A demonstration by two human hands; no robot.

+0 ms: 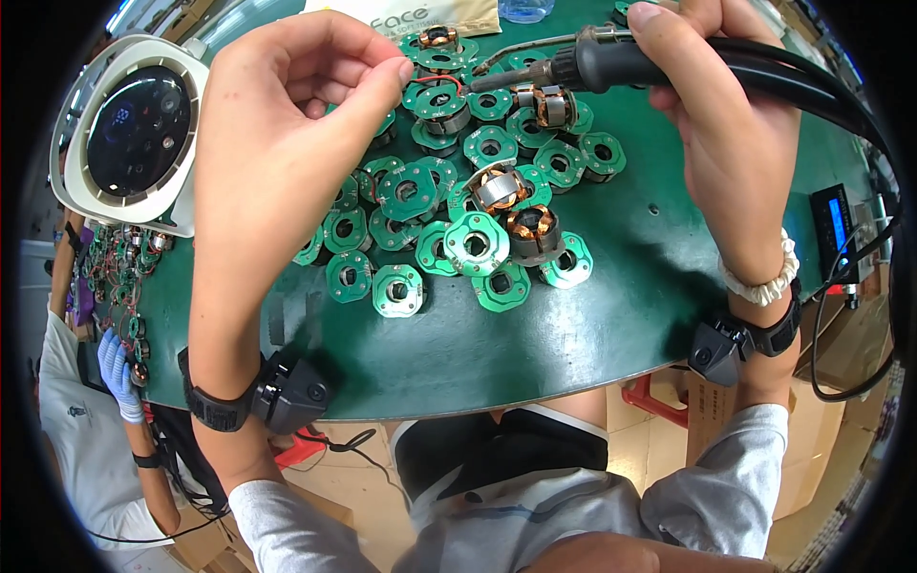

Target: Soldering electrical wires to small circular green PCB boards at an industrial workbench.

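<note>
Red wire (441, 77): pinched in my left hand's (287, 105) fingertips (405, 70); slipping could misplace it.
Soldering iron (611, 65): wrapped by my right hand (718, 105); drifting toward those fingertips could burn me.

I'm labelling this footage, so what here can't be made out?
In the head view:
Red wire: its end, hidden by the left hand.
Soldering iron: whether its tip touches anything, too small to tell.
Right hand: part of its fingers, cut off by the top edge.
Bluish container: its far part, likewise cut off.
</note>
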